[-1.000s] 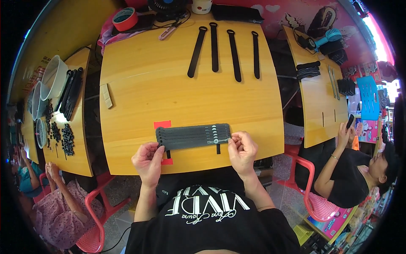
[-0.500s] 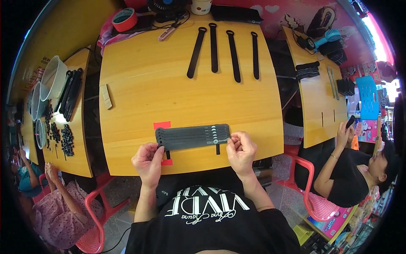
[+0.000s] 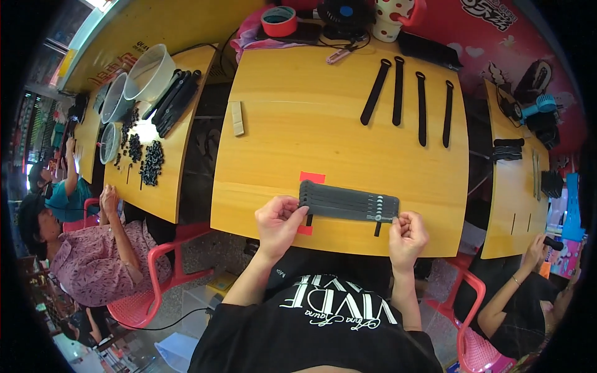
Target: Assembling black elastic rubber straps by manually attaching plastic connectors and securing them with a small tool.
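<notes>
A fanned stack of dark grey hook-and-loop straps (image 3: 345,202) with pale printed marks lies crosswise near the table's front edge. My left hand (image 3: 278,225) pinches its left end between thumb and fingers. At the opposite end, my right hand (image 3: 408,236) is closed, fingertips holding the lower right corner. Two short black strips poke out from under the stack, a left strip (image 3: 309,220) by my left thumb and a right strip (image 3: 377,229) near my right hand. Red tape (image 3: 313,177) shows above the stack's left end, with another red piece (image 3: 305,230) below it.
Several black straps (image 3: 398,93) lie apart at the back right of the wooden table (image 3: 280,149). A pale block (image 3: 237,118) sits at left; red tape roll (image 3: 279,22), fan and cup stand behind. Co-workers sit at side tables, the left one holding clear bowls (image 3: 149,71).
The whole view has swung to the left, so the table and my hands appear farther right. Both hands still hold the stack's ends, with little visible change in its shape.
</notes>
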Demonstrator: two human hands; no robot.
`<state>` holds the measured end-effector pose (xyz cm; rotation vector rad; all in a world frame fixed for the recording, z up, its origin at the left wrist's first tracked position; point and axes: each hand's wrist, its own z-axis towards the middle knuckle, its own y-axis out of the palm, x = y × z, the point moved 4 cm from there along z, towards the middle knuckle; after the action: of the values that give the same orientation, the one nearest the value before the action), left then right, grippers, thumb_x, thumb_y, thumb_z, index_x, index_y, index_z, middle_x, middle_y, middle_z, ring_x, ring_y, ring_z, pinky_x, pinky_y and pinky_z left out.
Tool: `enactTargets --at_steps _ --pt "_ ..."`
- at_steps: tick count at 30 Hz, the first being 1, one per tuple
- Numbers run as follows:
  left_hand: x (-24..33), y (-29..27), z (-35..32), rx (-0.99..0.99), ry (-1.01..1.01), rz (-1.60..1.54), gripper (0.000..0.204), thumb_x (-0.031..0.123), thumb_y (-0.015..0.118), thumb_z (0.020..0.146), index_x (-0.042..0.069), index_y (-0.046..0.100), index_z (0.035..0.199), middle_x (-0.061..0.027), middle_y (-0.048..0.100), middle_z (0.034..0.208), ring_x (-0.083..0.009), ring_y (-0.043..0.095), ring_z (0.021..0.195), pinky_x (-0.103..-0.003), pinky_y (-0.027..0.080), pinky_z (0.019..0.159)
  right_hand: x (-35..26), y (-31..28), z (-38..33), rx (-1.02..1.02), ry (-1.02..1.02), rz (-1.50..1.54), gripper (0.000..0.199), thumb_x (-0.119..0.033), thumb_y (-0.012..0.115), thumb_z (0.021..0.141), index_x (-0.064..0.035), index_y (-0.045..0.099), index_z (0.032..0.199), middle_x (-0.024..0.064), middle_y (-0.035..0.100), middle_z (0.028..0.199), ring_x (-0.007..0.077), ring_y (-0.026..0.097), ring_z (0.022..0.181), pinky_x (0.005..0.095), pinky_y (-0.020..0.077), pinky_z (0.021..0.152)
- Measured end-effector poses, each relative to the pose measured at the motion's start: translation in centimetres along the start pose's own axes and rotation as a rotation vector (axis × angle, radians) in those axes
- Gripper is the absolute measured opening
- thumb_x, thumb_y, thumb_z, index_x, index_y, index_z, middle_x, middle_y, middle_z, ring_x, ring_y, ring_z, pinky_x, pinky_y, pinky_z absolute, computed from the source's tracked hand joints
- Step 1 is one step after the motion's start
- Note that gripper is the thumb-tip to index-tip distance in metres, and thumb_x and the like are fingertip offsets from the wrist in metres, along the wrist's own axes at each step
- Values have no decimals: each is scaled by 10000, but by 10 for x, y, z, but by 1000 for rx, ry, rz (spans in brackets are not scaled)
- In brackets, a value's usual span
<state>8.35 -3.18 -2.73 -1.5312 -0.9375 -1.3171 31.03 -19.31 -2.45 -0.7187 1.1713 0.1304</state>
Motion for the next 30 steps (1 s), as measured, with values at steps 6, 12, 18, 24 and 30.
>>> enactTargets --at_steps 6,12,18,24,30 --pt "0 -3 2 20 53 91 151 -84 721 787 -31 613 879 4 620 692 -28 577 610 -173 469 545 -1 3 0 2 -13 -6 195 128 650 738 -7 586 865 34 550 680 75 474 532 224 398 493" --pt "-1 -2 3 70 78 134 168 -55 751 748 -29 617 844 -39 610 689 -61 560 549 -202 444 494 -6 4 1 5 -30 -22 195 126 647 737 -6 586 866 33 550 665 78 474 525 227 398 494" --pt "1 -1 4 64 46 134 224 -97 736 752 -21 576 888 -9 601 735 -20 547 578 -177 443 508 -4 3 1 -7 -28 -37 187 123 647 738 -5 585 859 29 546 667 77 471 523 226 396 493" --pt "2 -3 7 84 87 253 252 -110 734 731 -28 561 895 -40 591 777 -31 542 547 -189 431 485 0 1 0 -2 2 -18 191 125 660 733 -8 587 849 27 538 686 76 467 528 224 390 494" --pt "-3 -4 9 40 79 198 203 -94 700 769 -34 566 909 -50 589 791 -58 551 514 -204 444 470 2 -2 2 13 -74 32 198 120 687 731 -9 591 846 28 525 723 72 458 559 220 381 508"
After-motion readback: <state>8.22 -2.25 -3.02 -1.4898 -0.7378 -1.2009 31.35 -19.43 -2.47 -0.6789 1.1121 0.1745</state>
